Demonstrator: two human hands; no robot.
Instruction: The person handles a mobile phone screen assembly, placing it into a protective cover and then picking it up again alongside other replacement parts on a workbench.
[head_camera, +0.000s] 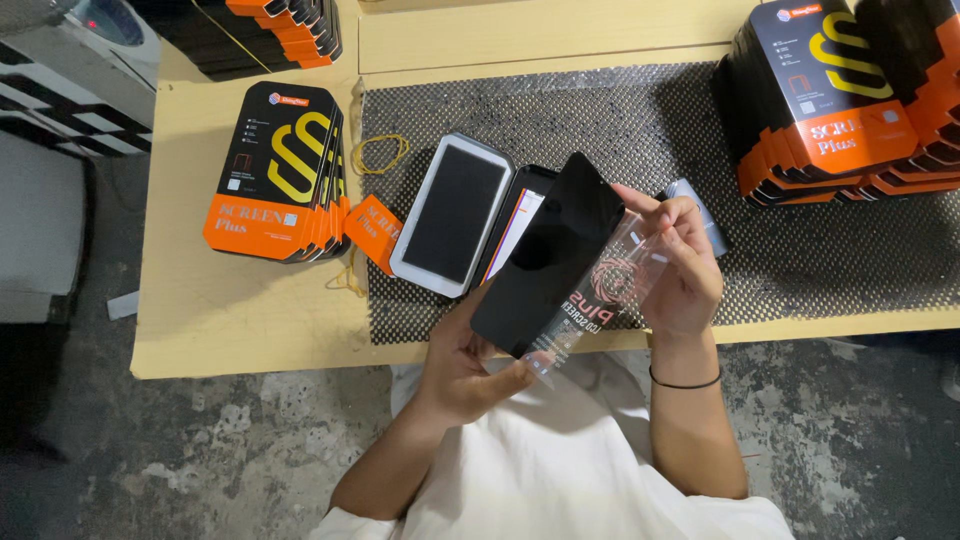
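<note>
My left hand (466, 367) grips the lower end of a black phone screen panel (550, 252), holding it tilted above the table's front edge. My right hand (678, 270) holds a clear printed plastic sleeve (606, 290) that lies around the panel's lower right side, fingers pinching its upper edge. Just left of the panel, a white foam tray (452, 216) with a dark screen in it rests on the black mesh mat (640, 130). A second dark tray (515, 222) lies partly hidden under the held panel.
A stack of black-and-orange boxes (283, 170) sits on the wooden table (230, 320) at left, more stacks (840, 90) at right and at the back. A rubber band (380, 153) lies near the mat's left edge. Concrete floor lies below the table.
</note>
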